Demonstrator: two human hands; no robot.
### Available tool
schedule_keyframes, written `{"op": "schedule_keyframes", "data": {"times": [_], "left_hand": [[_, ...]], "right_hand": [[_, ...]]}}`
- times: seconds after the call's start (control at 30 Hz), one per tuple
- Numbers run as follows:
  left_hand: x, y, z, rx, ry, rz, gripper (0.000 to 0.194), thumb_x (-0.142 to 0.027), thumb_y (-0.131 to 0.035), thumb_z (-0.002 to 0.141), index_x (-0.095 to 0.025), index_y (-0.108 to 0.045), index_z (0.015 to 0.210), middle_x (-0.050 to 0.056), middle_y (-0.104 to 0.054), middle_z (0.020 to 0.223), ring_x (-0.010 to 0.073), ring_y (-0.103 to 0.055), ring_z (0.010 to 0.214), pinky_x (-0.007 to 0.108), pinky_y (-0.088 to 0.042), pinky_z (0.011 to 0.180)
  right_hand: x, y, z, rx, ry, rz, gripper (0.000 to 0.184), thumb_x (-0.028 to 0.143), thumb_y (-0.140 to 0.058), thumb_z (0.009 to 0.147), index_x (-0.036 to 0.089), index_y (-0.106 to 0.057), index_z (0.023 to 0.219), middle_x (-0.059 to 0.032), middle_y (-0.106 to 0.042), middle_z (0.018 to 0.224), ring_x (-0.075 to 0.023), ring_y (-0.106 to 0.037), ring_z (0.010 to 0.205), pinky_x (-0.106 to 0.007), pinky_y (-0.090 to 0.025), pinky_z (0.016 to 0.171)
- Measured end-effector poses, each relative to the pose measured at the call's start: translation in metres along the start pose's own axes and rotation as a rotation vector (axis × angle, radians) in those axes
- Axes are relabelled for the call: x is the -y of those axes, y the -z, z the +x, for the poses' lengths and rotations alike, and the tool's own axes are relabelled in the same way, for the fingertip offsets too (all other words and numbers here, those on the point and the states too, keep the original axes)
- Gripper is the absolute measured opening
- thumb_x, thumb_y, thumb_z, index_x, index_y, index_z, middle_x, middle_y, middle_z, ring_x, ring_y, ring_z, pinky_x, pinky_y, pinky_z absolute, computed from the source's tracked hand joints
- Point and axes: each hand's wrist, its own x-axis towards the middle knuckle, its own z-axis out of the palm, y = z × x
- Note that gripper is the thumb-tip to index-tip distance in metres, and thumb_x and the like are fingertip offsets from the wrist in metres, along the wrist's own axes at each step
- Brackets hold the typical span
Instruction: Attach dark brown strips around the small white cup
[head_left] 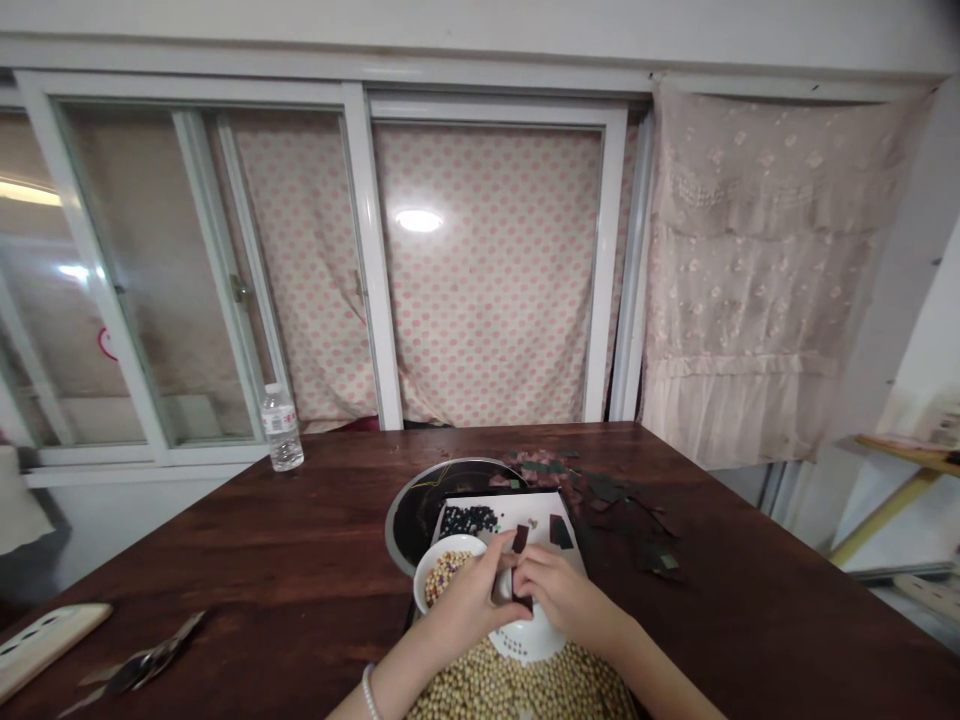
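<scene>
My left hand (466, 603) and my right hand (559, 595) meet in the middle of the view, above a white perforated colander (525, 641). Left fingertips pinch a small dark scrap (520, 539). My right fingers curl around a second dark scrap (523, 602), next to a small white object (502, 585). A white bowl (439, 560) of mixed beans sits just beyond my left hand. A heap of pale soybeans (517, 690) lies under both wrists. Past my fingertips is a white card (532, 510) bearing dark beads (469, 519) and another dark scrap (561, 532).
A round black dish with a metal rim (420, 510) lies under the card. Dark scraps (607, 495) are scattered on the wooden table (300, 570) to the right. Scissors (142, 665), a white flat device (45, 648) and a water bottle (283, 428) stand to the left.
</scene>
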Motion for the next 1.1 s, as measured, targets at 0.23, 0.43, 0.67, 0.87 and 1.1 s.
{"op": "schedule_keyframes", "data": {"times": [0.23, 0.43, 0.67, 0.87, 1.1], "left_hand": [[-0.004, 0.002, 0.000, 0.024, -0.008, -0.034, 0.077, -0.019, -0.073, 0.066, -0.023, -0.032, 0.131, 0.007, -0.062, 0.118, 0.0282, -0.054, 0.109, 0.036, -0.034, 0.094], [0.000, 0.000, 0.001, 0.013, -0.023, -0.041, 0.079, -0.018, -0.075, 0.064, -0.022, -0.032, 0.130, 0.006, -0.064, 0.115, 0.0289, -0.055, 0.107, 0.036, -0.035, 0.092], [0.007, -0.002, 0.001, -0.002, -0.079, -0.054, 0.078, -0.019, -0.076, 0.064, -0.023, -0.033, 0.129, 0.006, -0.063, 0.115, 0.0273, -0.055, 0.107, 0.035, -0.035, 0.092], [0.008, -0.003, -0.001, -0.018, -0.078, 0.017, 0.073, -0.022, -0.076, 0.065, -0.023, -0.036, 0.126, 0.008, -0.061, 0.117, 0.0285, -0.054, 0.109, 0.037, -0.036, 0.093], [-0.005, 0.003, -0.005, 0.009, -0.101, 0.134, 0.053, -0.025, -0.070, 0.071, -0.022, -0.046, 0.119, 0.008, -0.059, 0.117, 0.0274, -0.055, 0.106, 0.036, -0.040, 0.089]], "right_hand": [[-0.005, -0.004, 0.000, -0.007, 0.003, -0.026, 0.020, 0.007, -0.040, 0.087, 0.017, -0.054, 0.078, -0.0047, -0.052, 0.084, -0.0192, -0.051, 0.086, -0.032, -0.043, 0.080], [-0.009, -0.009, -0.001, -0.038, -0.014, -0.043, 0.020, 0.005, -0.040, 0.086, 0.017, -0.053, 0.077, -0.0046, -0.052, 0.084, -0.0195, -0.050, 0.086, -0.032, -0.044, 0.080], [-0.014, -0.016, 0.001, -0.108, -0.084, -0.013, 0.021, 0.002, -0.039, 0.084, 0.017, -0.053, 0.077, -0.0055, -0.051, 0.084, -0.0200, -0.052, 0.084, -0.033, -0.044, 0.077], [-0.010, -0.011, -0.003, -0.171, -0.132, 0.015, 0.022, 0.002, -0.038, 0.083, 0.018, -0.050, 0.074, -0.0048, -0.051, 0.081, -0.0191, -0.053, 0.079, -0.033, -0.044, 0.074], [0.009, 0.016, 0.026, -0.385, -0.076, 0.176, 0.020, 0.007, -0.041, 0.085, 0.019, -0.051, 0.073, -0.0017, -0.053, 0.077, -0.0161, -0.052, 0.076, -0.028, -0.041, 0.070]]}}
